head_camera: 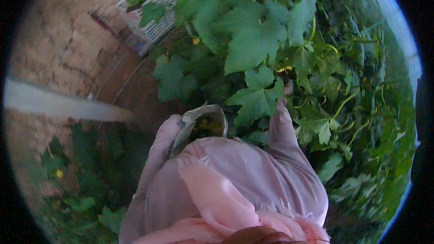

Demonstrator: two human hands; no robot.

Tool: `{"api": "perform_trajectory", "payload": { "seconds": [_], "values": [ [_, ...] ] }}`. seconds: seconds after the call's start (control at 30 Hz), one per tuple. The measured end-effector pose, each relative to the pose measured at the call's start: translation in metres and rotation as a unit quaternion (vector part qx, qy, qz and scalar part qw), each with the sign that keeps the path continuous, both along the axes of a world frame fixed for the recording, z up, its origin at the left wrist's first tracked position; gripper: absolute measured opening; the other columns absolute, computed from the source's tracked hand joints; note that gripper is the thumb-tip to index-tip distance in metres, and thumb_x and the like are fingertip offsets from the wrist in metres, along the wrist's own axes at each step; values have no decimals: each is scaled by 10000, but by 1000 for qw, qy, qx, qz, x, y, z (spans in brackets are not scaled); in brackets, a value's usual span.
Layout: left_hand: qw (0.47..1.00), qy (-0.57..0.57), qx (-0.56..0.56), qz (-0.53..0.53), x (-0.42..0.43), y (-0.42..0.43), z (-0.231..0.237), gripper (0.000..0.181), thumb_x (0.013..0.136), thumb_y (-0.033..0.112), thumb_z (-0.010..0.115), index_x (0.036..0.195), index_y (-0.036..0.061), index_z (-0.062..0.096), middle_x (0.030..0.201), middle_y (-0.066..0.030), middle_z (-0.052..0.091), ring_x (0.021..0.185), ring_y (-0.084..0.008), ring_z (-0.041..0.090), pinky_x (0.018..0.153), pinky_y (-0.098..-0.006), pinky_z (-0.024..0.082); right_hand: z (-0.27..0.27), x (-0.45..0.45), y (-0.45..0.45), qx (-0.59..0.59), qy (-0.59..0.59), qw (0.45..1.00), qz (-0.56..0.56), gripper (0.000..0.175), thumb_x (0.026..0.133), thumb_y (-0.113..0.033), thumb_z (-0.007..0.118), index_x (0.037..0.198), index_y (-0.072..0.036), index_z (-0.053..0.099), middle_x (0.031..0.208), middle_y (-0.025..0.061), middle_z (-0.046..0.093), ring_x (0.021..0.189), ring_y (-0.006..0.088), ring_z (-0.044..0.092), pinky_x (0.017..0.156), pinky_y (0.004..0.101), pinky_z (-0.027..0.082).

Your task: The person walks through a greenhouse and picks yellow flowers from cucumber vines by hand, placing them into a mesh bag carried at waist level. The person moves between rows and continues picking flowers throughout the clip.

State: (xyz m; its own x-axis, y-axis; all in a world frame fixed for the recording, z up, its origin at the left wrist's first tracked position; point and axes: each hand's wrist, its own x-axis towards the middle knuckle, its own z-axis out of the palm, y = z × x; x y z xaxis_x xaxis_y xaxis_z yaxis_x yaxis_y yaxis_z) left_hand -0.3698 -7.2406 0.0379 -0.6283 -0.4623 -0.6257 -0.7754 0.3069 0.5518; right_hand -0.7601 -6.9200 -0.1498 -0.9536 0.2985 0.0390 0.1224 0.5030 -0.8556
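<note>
My left hand (177, 121) grips the rim of a pale fabric bag (222, 117) at my waist; the sleeve or a glove covers most of the hand. Inside the bag lies a blurred greenish-yellow mass (206, 125). My right arm reaches up into a wall of climbing vines. Leaves partly hide my right hand (288, 87), so its fingers and anything in them cannot be made out. Just above it shows a yellow flower (284, 69). A lobed green leaf (259, 96) hangs beside that wrist, and larger leaves (254, 34) spread above.
A white slatted crate (162, 10) with green contents stands on the bare soil (67, 40) at upper left. A pale post (61, 103) juts in from the left. Thin lines (130, 78) run along the ground. Dense vines (373, 91) line the right; more plants (81, 176) grow lower left.
</note>
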Motion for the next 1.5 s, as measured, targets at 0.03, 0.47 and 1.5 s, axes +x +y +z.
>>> {"api": "perform_trajectory", "payload": {
  "seconds": [0.03,0.47,1.5],
  "values": [
    [999,-3,-22,-39,-12,-5,0,313,922,297,467,1088,71,607,1131,-219,632,1049,-366,599,897,-422,447,-5,1,3,4,-3,1000,-8,340,887,-209,647,1143,7,588,929,86,616,827,209,567,748,336,476],
    [952,72,-54,-293,-120,-29,-45,254,919,264,526,1018,52,626,1096,-220,622,1029,-414,604,865,-483,477,-20,15,13,6,-2,996,-84,301,909,-203,623,1135,-4,600,930,78,615,824,194,564,748,322,472],
    [929,243,-1,-279,-122,-242,-16,335,892,325,645,1081,55,583,1026,-248,655,1012,-430,615,833,-472,487,163,276,-284,-66,10,943,326,198,972,-179,549,1062,-31,644,852,27,582,742,90,489,682,244,410]
  ]
}}
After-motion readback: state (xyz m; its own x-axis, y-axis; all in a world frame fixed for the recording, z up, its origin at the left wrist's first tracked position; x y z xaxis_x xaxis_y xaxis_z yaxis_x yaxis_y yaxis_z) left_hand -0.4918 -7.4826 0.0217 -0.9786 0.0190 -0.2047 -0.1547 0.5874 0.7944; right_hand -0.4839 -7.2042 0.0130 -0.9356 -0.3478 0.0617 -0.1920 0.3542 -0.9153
